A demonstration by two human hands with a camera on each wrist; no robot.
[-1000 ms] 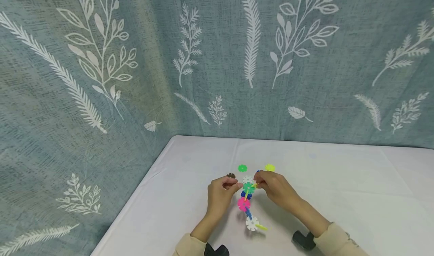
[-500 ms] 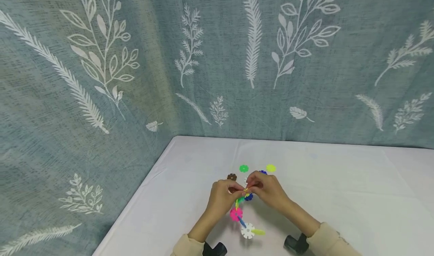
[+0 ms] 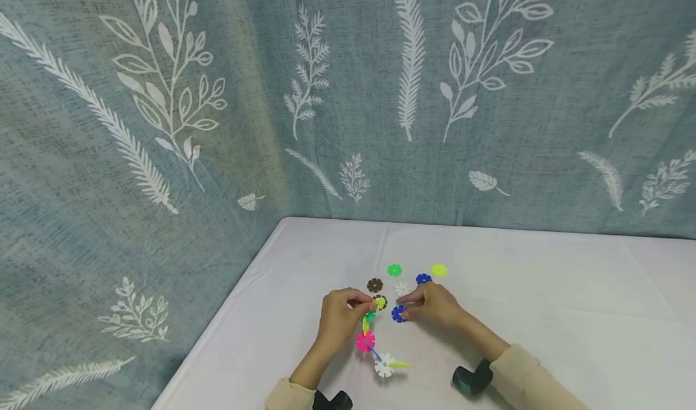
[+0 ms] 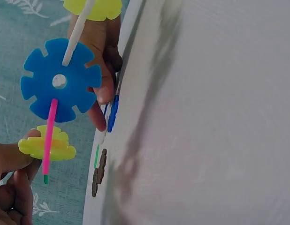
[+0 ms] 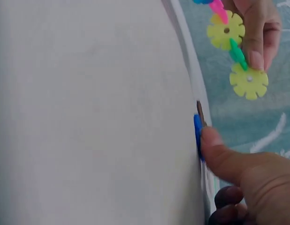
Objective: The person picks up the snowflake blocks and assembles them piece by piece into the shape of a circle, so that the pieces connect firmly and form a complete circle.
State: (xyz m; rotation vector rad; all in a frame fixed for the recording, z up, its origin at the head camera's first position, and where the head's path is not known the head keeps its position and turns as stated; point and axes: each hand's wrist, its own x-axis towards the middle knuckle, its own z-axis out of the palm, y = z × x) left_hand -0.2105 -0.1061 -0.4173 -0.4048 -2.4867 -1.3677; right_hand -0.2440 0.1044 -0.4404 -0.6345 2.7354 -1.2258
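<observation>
A chain of slotted plastic snowflake discs hangs from my left hand; its thumb and fingers pinch the yellow disc at the upper end. Below that come a green disc, another yellow disc, a pink disc, a blue disc and a white disc with a yellow one edge-on. My right hand is low over the table, thumb at the edge of a flat dark-blue disc. Its index finger stands apart from the thumb, near a loose white disc.
Loose discs lie farther back on the white table: brown, green, a second dark-blue one and yellow. Another brown one shows partly behind the held yellow disc. A patterned curtain borders the table.
Both hands met at the chain's upper end half a second ago. Since then my right hand has let go and moved to the dark-blue disc; my left hand has carried the chain left.
</observation>
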